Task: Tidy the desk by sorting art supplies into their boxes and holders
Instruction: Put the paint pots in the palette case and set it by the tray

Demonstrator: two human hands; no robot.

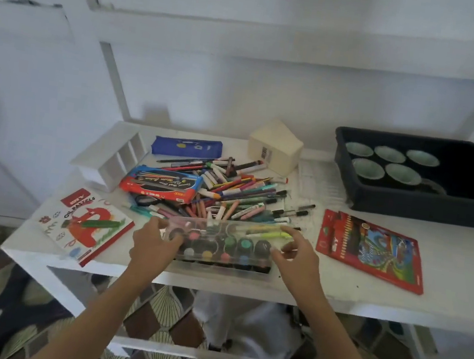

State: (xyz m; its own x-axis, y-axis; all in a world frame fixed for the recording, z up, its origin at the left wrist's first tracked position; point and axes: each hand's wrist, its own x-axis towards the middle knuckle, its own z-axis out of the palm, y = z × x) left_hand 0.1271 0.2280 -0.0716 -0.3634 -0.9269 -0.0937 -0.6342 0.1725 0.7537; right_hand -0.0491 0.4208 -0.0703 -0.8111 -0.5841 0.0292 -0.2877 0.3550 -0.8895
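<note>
A watercolour paint box [221, 248] with a clear lid lies at the front of the white desk [440, 302]. My left hand [153, 242] grips its left end and my right hand [298, 255] pinches its right end, thumb and forefinger on the lid's corner. Behind it spreads a heap of loose pens, pencils and crayons [236, 197]. A red and blue pen box [162, 184] lies on the heap's left side. An oil pastels box [83, 224] sits at the front left with a green crayon on it. A red coloured pencil box [372, 250] lies at the right.
A white compartment holder [116, 159] lies tipped at the back left beside a blue pencil case [187, 147]. A cream box [275, 146] stands at the back. A dark tray [427, 203] with several small bowls [387, 164] fills the back right corner.
</note>
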